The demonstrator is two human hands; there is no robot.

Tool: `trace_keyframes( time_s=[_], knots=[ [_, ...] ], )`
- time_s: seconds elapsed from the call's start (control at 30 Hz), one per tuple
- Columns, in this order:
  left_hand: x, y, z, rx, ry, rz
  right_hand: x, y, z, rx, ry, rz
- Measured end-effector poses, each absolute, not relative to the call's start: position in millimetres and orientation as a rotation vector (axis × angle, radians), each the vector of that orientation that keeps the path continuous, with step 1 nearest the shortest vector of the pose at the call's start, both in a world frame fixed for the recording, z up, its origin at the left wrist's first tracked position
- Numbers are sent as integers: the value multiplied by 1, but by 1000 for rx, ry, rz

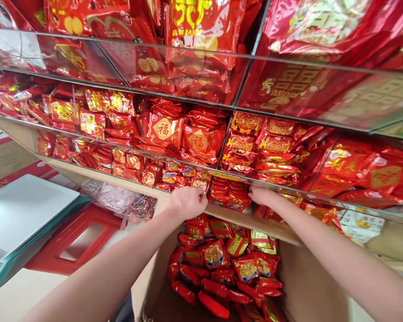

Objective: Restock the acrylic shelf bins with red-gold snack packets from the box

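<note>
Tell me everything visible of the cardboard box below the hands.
The cardboard box is brown and open-topped, with plain, matte inner walls. At the picture's lower middle, it holds jumbled red packets. The picture's lower edge cuts off its near side. Whether the left hand touches its rim is unclear.

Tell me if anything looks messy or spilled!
The loose packets in the cardboard box lie jumbled at all angles, unlike the neater stacked packets between the left hand and right hand. I see nothing spilled or torn.
</note>
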State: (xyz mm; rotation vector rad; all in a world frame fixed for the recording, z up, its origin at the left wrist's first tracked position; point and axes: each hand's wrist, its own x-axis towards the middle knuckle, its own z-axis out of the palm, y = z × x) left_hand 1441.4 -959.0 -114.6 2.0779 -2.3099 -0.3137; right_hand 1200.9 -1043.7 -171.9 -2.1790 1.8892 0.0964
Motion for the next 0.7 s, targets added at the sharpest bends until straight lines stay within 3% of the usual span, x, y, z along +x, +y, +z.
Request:
trace_keyframes(
  time_s=[0.13, 0.2, 0.27, 0.33, 0.5, 0.7],
  knots=[
    [1442, -952, -119, 2098, -2316, -281, 1195, -951, -136, -2253, 1686, 1],
    [1442, -949, -120, 2098, -2328, -266, 1195, -890, -135, -2419, 1606, -430],
    [1442, -947, -121, 2083, -2345, -251, 1197, -835, -151, -2535, 1524, -553],
    [1441, -945, -121, 2060, -2368, -235, 1201, -800, -183, -2606, 1420, -371],
    [1441, -938, -119, 2016, -2431, -184, 1210, -807, -263, -2365, 1851, -62],
    [1440, -930, -118, 1969, -2424, -149, 1215, -828, -276, -2192, 2079, -27]
  ],
)
